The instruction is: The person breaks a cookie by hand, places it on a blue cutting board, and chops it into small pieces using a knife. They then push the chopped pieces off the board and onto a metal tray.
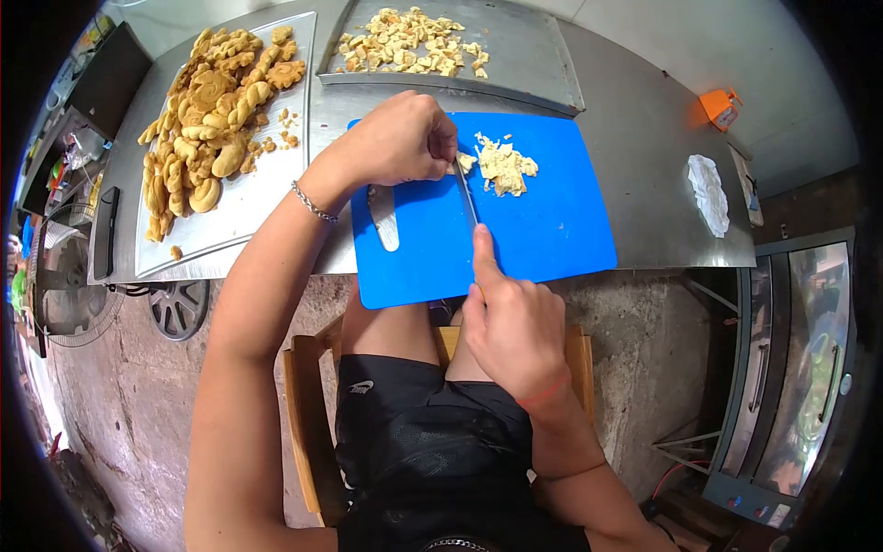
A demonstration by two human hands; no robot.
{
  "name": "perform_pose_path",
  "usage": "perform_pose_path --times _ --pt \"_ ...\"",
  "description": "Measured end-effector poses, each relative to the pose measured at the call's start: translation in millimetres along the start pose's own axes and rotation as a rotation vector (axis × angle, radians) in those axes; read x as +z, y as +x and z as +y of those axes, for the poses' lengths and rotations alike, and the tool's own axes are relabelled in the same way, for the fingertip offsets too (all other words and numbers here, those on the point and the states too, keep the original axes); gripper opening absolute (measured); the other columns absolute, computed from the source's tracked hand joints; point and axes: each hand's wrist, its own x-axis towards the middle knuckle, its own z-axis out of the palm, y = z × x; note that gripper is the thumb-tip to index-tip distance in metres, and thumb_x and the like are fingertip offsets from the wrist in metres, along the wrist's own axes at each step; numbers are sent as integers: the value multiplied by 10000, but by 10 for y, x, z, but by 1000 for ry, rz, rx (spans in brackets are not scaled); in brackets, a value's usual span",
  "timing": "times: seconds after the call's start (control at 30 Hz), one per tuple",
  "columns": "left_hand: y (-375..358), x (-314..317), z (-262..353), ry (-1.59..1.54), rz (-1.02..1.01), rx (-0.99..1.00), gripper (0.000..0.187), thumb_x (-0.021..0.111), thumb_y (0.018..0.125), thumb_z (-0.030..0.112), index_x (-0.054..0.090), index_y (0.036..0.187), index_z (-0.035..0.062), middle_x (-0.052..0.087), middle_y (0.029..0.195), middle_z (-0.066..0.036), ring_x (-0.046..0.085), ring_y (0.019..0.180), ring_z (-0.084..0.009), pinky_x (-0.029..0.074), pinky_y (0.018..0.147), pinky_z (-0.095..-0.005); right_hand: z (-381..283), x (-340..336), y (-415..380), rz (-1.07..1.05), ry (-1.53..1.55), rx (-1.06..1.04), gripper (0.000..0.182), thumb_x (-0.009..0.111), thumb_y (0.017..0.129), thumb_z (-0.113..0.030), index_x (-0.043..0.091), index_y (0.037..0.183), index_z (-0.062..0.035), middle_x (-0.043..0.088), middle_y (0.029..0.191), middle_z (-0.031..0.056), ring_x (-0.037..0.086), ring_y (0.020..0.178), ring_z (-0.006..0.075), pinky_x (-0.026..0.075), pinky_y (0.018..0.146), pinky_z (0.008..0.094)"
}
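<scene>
My right hand [518, 327] grips a knife [466, 195] by its handle, index finger stretched along the spine. The blade points away from me over a blue cutting board [561, 235] and meets a small pale piece of baked dough [465, 164]. My left hand [405, 138] is curled, its fingertips at that piece beside the blade; the fingers partly hide it. Right of the knife lies a heap of chopped yellowish pieces [504, 170]. A flat pale metal blade with a rounded end [384, 221] lies on the board under my left wrist, its other end hidden.
A tray [230, 225] at left carries piled golden twisted pastries [207, 110]. Behind the board, a metal tray [524, 55] holds chopped pieces [414, 41]. A white cloth [707, 195] and an orange object [718, 109] sit at right. A fan [69, 276] stands left, an oven [782, 368] right.
</scene>
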Motion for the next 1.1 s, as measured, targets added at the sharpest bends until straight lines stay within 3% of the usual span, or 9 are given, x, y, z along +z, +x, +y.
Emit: perform_pose_path --times 0.3,0.4,0.5,0.7,0.9,1.1 --pt "-4 34 -21 25 47 13 131 862 802 26 869 922 -26 852 879 -169 833 848 -294 667 850 -419 38 -41 46 -11 -71 -45 696 713 1014 -133 584 1680 23 767 795 267 755 712 494 592 699 628" --pt "-20 19 27 62 62 13 130 863 804 24 867 923 -27 856 878 -166 835 838 -292 666 834 -420 131 -133 -196 -43 -52 -65 692 721 1009 -150 590 1663 35 796 818 229 784 728 449 622 713 586" --pt "-12 3 24 19 28 -12 131 865 805 23 863 926 -29 851 880 -167 834 848 -288 665 843 -416 194 -153 -327 26 2 -79 655 728 1026 -105 616 1661 9 759 815 258 756 732 481 571 722 610" --pt "-2 -26 -18 -29 13 43 145 864 801 20 862 940 -21 841 885 -160 826 858 -271 660 854 -398 204 -79 -51 41 162 -1 653 719 1044 -105 610 1682 -21 758 850 268 758 736 460 578 745 574" --pt "-8 -46 -2 -27 -16 4 139 861 800 19 852 931 -24 838 875 -156 823 847 -265 658 843 -395 128 -92 -104 28 123 68 655 731 1040 -100 612 1677 -11 753 830 260 746 720 462 563 724 582" --pt "-2 -24 -15 6 37 42 136 862 794 25 846 921 -21 830 859 -147 814 821 -273 653 824 -398 173 -197 -322 89 50 -70 650 741 1023 -78 631 1661 -17 737 794 256 725 694 472 515 683 614"
